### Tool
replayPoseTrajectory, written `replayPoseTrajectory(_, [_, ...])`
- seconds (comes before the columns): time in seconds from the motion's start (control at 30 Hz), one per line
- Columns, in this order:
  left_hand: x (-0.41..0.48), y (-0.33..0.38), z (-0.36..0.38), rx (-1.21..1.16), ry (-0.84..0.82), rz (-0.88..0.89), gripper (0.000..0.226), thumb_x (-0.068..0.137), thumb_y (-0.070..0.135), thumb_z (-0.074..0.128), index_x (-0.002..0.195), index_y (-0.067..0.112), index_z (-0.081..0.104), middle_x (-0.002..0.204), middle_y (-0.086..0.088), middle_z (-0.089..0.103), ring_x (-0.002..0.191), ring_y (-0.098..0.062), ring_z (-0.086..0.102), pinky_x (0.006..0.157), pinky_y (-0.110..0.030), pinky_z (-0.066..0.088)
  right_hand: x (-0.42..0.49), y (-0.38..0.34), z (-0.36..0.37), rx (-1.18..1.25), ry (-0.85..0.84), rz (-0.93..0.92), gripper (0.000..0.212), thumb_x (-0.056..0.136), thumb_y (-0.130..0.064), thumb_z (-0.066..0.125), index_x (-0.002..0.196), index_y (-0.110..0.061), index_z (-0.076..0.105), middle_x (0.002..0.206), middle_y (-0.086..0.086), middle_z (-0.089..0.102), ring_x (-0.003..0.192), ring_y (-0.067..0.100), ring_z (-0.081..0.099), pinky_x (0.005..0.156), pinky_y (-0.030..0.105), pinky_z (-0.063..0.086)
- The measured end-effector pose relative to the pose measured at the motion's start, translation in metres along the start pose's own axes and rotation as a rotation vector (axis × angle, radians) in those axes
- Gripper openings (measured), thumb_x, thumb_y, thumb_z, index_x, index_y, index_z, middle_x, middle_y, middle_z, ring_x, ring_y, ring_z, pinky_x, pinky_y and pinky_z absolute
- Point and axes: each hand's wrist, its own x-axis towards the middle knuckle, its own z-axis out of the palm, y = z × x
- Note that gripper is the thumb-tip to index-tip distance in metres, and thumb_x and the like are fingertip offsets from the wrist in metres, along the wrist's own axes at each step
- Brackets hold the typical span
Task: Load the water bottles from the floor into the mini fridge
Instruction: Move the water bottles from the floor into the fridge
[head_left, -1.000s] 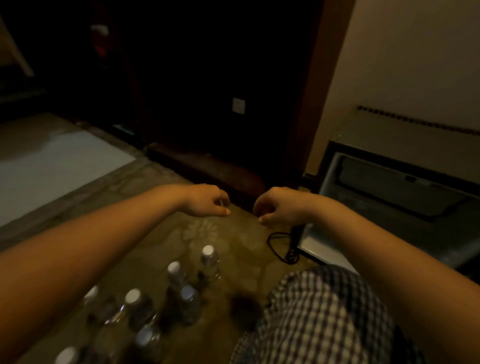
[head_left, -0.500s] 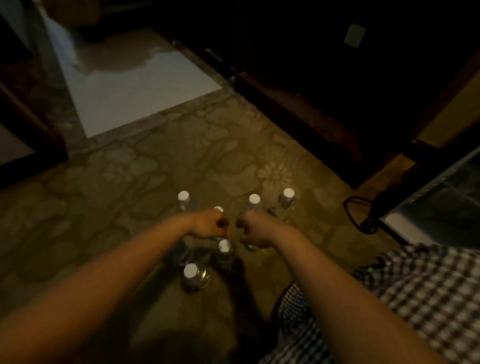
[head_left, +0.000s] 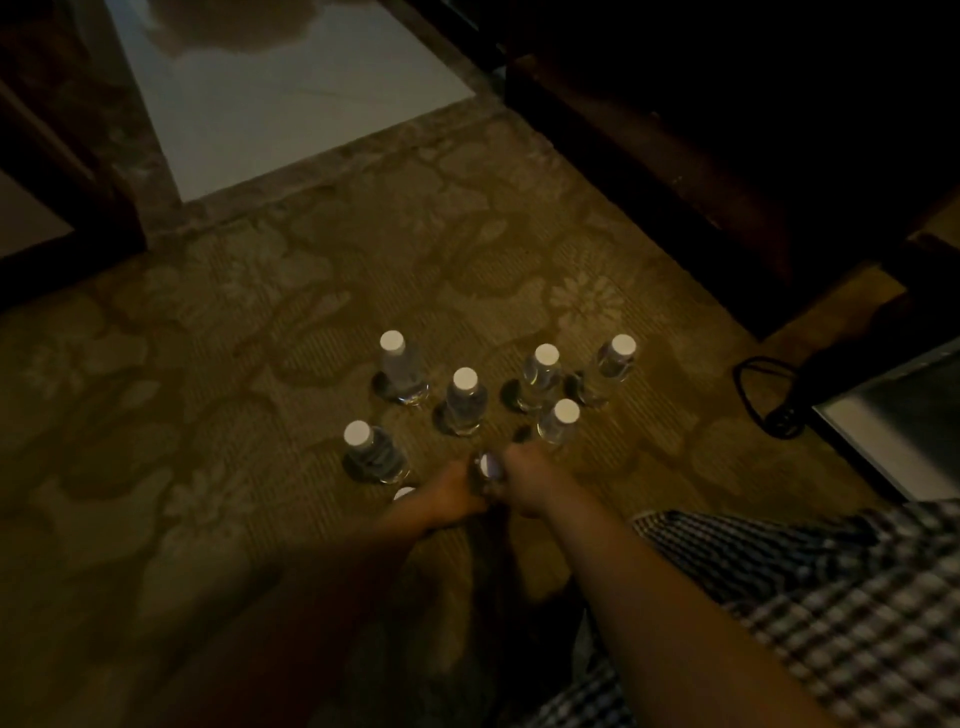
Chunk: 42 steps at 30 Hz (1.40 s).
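A person in checked cloth (head_left: 831, 597), near right, reaches both arms out over a patterned carpet (head_left: 208, 364) in dim light. The left hand (head_left: 452, 496) and right hand (head_left: 524, 486) meet on either side of one upright bottle (head_left: 488, 475), whose white top shows between them. Both touch it, but gloom and blur hide whether either grip is clamped round it. A second cap (head_left: 404, 492) peeks out just left of the left hand, with its body hidden behind the arm. Six more bottles (head_left: 464, 402) stand upright just beyond, crowding the far side of the hands. At right, a corner of the fridge (head_left: 893, 415) shows, well apart from them, with a black cord (head_left: 763, 395) looped on the carpet between. Farther off lie pale tile (head_left: 291, 93), left, and dark furniture (head_left: 727, 130), right.
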Motion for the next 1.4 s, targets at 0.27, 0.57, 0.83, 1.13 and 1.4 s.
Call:
replayPoseTrajectory(0.27, [0.001,-0.024,0.013,-0.245,-0.017,-0.013,0.075,0.080,-0.005,0.060,0.141,0.024,0.029,0.133,-0.007,0.052,0.121,-0.024,0.053,0.104,-0.047,0.043,0.008,0.002,0.007,-0.015,0.017,0.035,0.023,0.095,-0.023,0.045,0.113,-0.014,0.056,0.112,0.009,0.060,0.102,0.022,0.058,0.093,0.040,0.049])
replayPoseTrajectory(0.57, [-0.020,0.014,0.010,-0.319,-0.018,0.190,0.067,0.078,0.007,0.068,0.127,0.037,0.035,0.119,0.016,0.053,0.114,-0.004,0.051,0.084,-0.017,0.045,-0.043,0.009,-0.065,-0.069,0.165,-0.230,0.024,0.095,-0.028,0.045,0.113,-0.013,0.051,0.115,0.009,0.057,0.100,0.019,0.054,0.088,0.036,0.046])
replayPoseTrajectory(0.83, [-0.065,0.098,-0.014,-0.198,0.071,0.480,0.058,0.067,0.008,0.078,0.103,0.037,0.044,0.105,0.012,0.059,0.097,0.002,0.061,0.084,-0.019,0.052,-0.143,0.001,-0.129,-0.141,0.340,-0.372,0.021,0.097,-0.036,0.041,0.095,-0.015,0.046,0.077,-0.004,0.046,0.068,0.010,0.043,0.060,0.026,0.032])
replayPoseTrajectory(1.13, [-0.101,0.190,0.007,-0.072,0.192,0.735,0.061,0.054,0.019,0.087,0.099,0.042,0.054,0.097,0.016,0.064,0.096,-0.001,0.061,0.088,-0.027,0.049,-0.241,0.031,-0.165,0.083,0.703,-0.402,0.028,0.092,-0.039,0.050,0.110,-0.018,0.054,0.100,0.001,0.062,0.088,0.016,0.059,0.077,0.039,0.050])
replayPoseTrajectory(1.4, [-0.128,0.274,0.051,0.052,0.256,0.970,0.043,0.057,0.040,0.083,0.091,0.040,0.057,0.086,0.012,0.069,0.080,0.000,0.065,0.072,-0.026,0.057,-0.284,0.070,-0.167,0.407,1.194,-0.213,0.041,0.076,-0.048,0.067,0.106,-0.021,0.058,0.095,0.001,0.060,0.084,0.015,0.058,0.076,0.042,0.052])
